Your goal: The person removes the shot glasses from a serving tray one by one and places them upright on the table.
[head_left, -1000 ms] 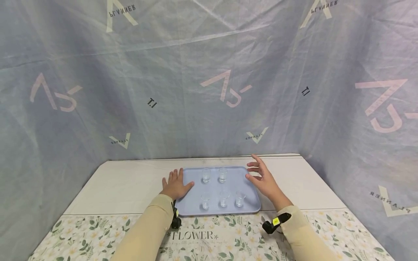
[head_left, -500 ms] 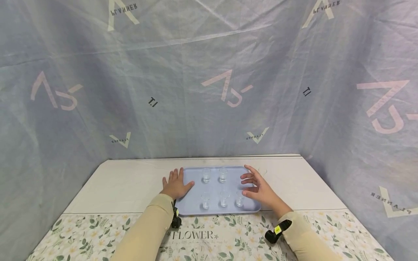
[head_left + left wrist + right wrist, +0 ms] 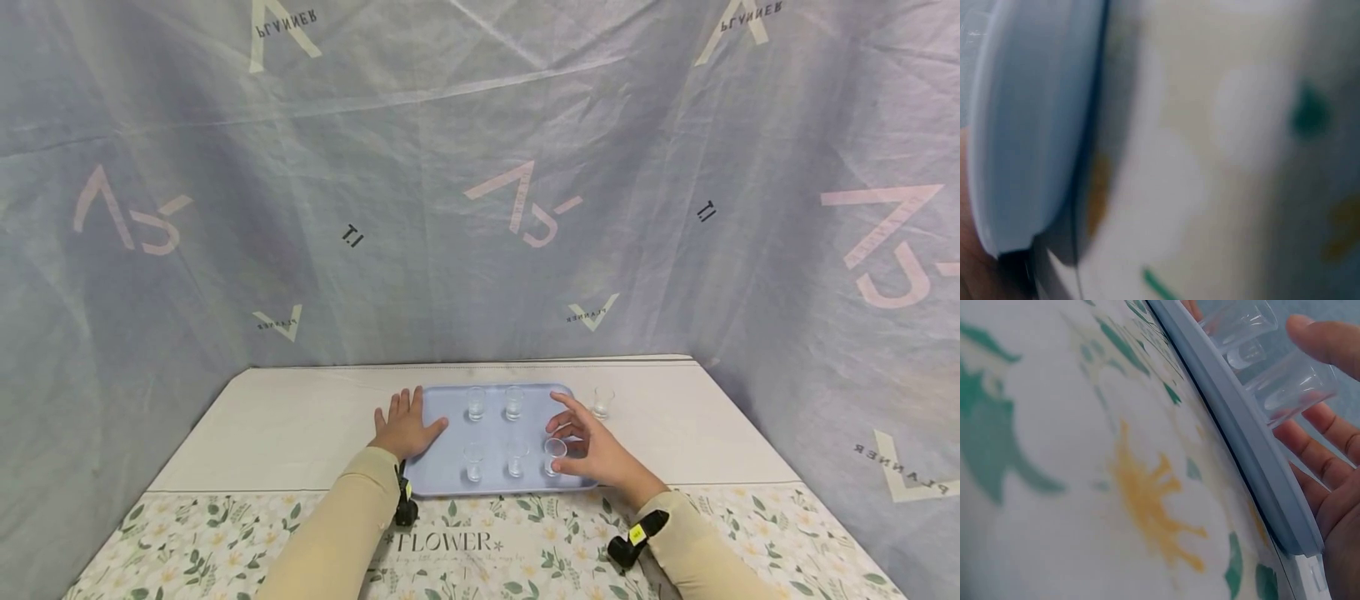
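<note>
On a light blue tray stand several small clear shot glasses, two at the back and the others along the front. My right hand is round the front-right glass, thumb on the near side and fingers loosely bent beyond it. In the right wrist view the thumb is beside that glass, with no firm grip visible. My left hand rests at the tray's left edge with its fingers spread. Only a sliver of it shows in the left wrist view, by the tray rim.
Another clear glass stands on the white surface right of the tray, beyond my right hand. A floral cloth covers the front of the table. Grey-blue curtains enclose the back and sides.
My right hand has moved left and toward me, from the tray's right edge to the front-right glass. The glass right of the tray has come into view. My left hand has stayed put.
</note>
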Tool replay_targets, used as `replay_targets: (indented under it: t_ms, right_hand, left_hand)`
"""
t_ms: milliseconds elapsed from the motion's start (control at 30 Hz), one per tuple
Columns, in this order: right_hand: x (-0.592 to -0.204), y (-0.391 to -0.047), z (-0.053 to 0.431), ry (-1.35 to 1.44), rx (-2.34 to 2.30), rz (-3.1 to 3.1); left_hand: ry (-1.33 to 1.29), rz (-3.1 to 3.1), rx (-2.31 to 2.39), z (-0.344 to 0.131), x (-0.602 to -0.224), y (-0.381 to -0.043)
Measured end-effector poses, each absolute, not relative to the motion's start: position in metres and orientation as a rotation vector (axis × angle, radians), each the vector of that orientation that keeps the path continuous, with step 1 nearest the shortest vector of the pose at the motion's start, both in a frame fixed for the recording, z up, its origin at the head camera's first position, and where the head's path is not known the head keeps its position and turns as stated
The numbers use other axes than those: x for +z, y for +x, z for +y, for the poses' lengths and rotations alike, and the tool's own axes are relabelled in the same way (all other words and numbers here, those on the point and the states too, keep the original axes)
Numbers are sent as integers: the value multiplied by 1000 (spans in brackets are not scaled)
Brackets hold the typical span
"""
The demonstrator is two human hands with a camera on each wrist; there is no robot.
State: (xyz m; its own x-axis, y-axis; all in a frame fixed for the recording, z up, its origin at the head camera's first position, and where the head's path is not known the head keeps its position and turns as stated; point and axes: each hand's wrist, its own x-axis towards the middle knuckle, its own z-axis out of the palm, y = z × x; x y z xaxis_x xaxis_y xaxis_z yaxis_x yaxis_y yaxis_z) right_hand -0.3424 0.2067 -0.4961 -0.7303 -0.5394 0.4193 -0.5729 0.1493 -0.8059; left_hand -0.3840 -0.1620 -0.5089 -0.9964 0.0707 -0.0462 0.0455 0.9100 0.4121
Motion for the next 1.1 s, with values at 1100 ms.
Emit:
replay_targets:
  t_ms: [1100]
  right_hand:
    - [-489,-347,215,964,1634,-2311]
  left_hand:
    - [85,3020,629,-161,-510,-384]
